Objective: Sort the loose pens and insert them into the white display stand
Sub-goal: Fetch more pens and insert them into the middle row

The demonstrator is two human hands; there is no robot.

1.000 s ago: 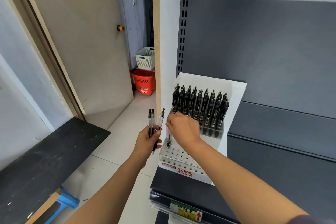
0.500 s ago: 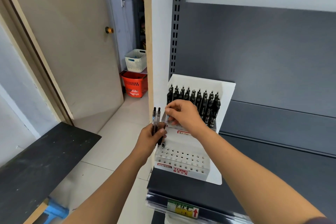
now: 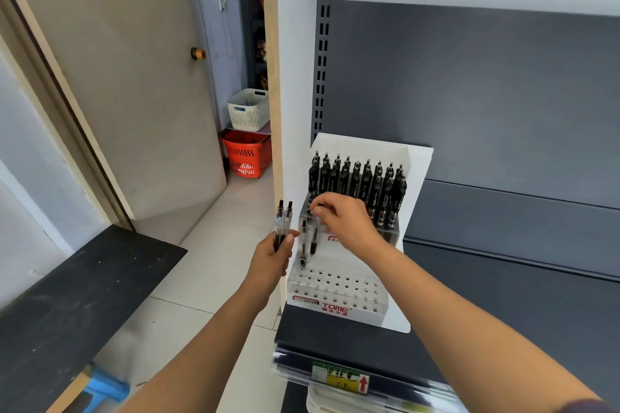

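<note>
The white display stand (image 3: 396, 308) sits on a dark shelf, its top tier filled with a row of black pens (image 3: 355, 178). My left hand (image 3: 273, 256) grips two clear pens (image 3: 282, 223) upright, just left of the stand. My right hand (image 3: 345, 220) pinches the top of a clear pen (image 3: 314, 240) that hangs upright over the stand's middle tier at its left end. Another clear pen (image 3: 303, 245) stands in a hole right beside it. The lower tiers show several open holes.
The dark shelf (image 3: 335, 335) has a price label (image 3: 339, 377) on its front rail. A grey slotted back panel (image 3: 469, 94) rises behind. To the left are a black board (image 3: 77, 305), a tiled floor, an open door, a red basket (image 3: 248, 152) and a white basket (image 3: 249, 109).
My right hand took one pen from my left hand's bunch and carried it over the stand's left end. One pen now stands in the stand. The camera view shifted slightly.
</note>
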